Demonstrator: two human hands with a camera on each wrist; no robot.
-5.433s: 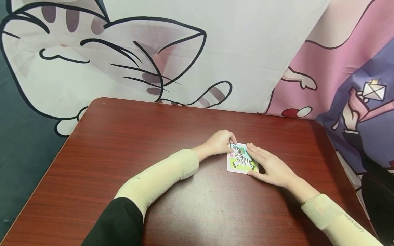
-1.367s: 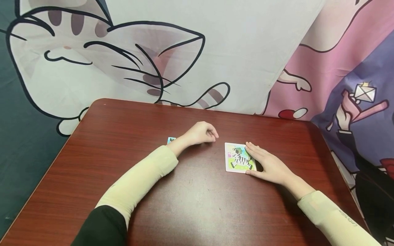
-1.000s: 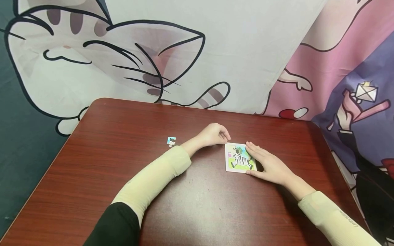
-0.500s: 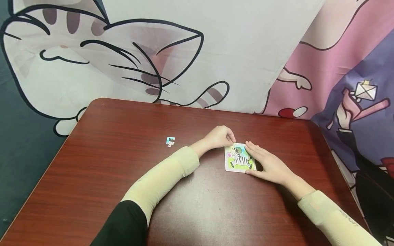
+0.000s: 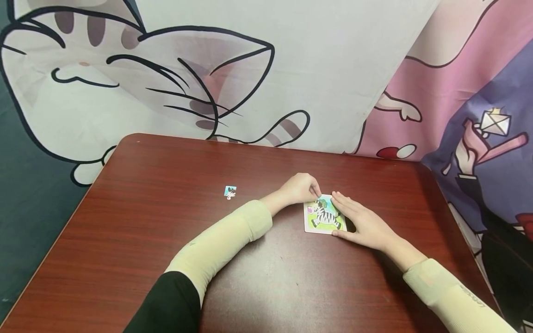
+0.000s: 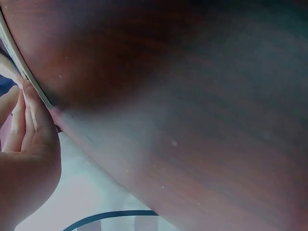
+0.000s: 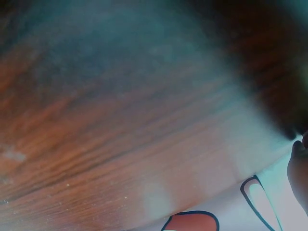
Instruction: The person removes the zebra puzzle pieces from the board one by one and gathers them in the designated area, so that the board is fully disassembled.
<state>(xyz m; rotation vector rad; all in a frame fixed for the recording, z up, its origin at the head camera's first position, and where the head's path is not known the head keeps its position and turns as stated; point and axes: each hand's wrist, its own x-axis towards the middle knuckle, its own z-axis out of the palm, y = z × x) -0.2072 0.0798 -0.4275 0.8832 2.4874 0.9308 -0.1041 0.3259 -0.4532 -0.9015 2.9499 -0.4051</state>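
Note:
A square zebra puzzle (image 5: 326, 222) with a white border lies flat on the table. My right hand (image 5: 366, 226) rests over its right side, fingers straight across the upper right and thumb at the lower edge. My left hand (image 5: 300, 188) is at the upper left corner with fingers curled and tips down on the puzzle, covering that corner. In the left wrist view its thumb and fingertips come together right at the board's edge (image 6: 21, 65); I cannot tell whether they pinch a piece. A small puzzle piece (image 5: 230, 192) with a zebra head on blue lies to the left.
The reddish-brown wooden table (image 5: 166, 185) extends around the puzzle on all sides. Behind it hangs a cloth backdrop (image 5: 333, 69) printed with a cartoon cat, with pink and purple panels at the right.
My left hand has come from left of the puzzle, moving right and onto its upper left corner. Its arm has uncovered the small zebra-head piece. My right hand stays on the puzzle.

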